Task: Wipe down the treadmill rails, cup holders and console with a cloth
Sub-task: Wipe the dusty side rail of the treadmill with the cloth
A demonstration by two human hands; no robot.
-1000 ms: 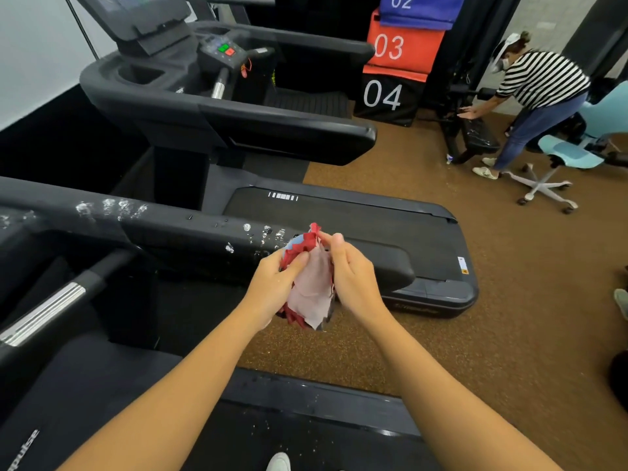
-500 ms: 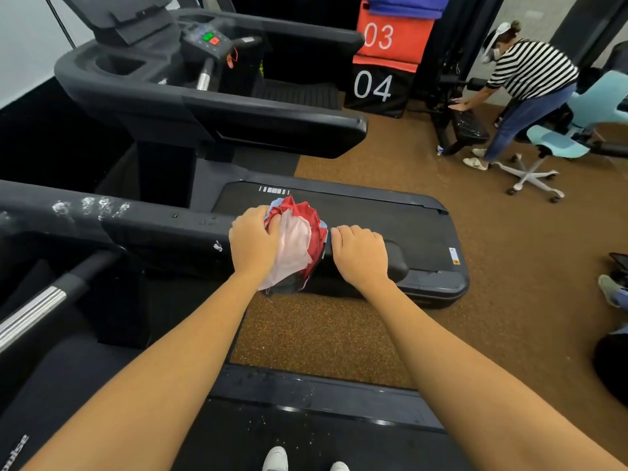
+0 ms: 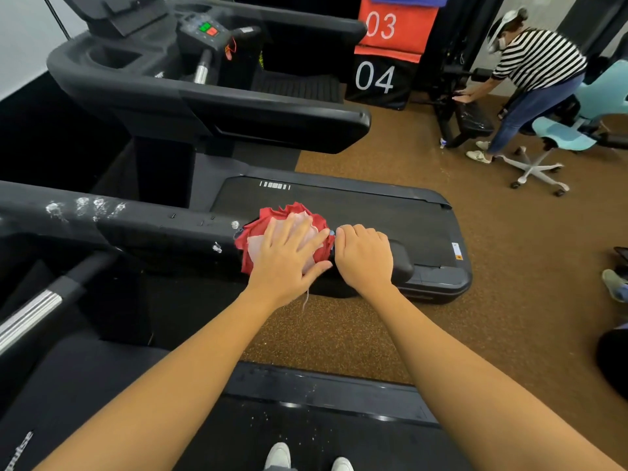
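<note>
Head view: you had two hands on one rail (image 3: 153,229), with one cloth (image 3: 292,212) between hand and rail. The rail's long axis ran from 9 o'clock to 3 o'clock across the middle of the frame. Its rounded free end pointed to 3 o'clock.

The cloth was red with a pale pink patch. It sat bunched on top of the rail at the centre, draped over both edges, with no clear long axis of its own.

Your left hand (image 3: 289,256) lay flat on the cloth, fingers spread and pressing down. Your right hand (image 3: 365,258) was just at the cloth's 3 o'clock edge, fingers curled over the bare rail end.

A row of white blotches (image 3: 85,205) marked the rail toward 9 o'clock, and two more sat just left of the cloth.

There were two treadmills: yours and a second one (image 3: 272,124) at 12 o'clock, its rail parallel to yours. That machine showed one cup holder (image 3: 114,57) at 11 o'clock and one console button pair (image 3: 208,28), green and red.

Two numbered pads (image 3: 384,52), 03 over 04, stood at 1 o'clock. One person in a striped shirt (image 3: 540,59) bent forward at 2 o'clock beside one pale blue chair (image 3: 560,137). Your two shoes (image 3: 278,455) showed at 6 o'clock.
</note>
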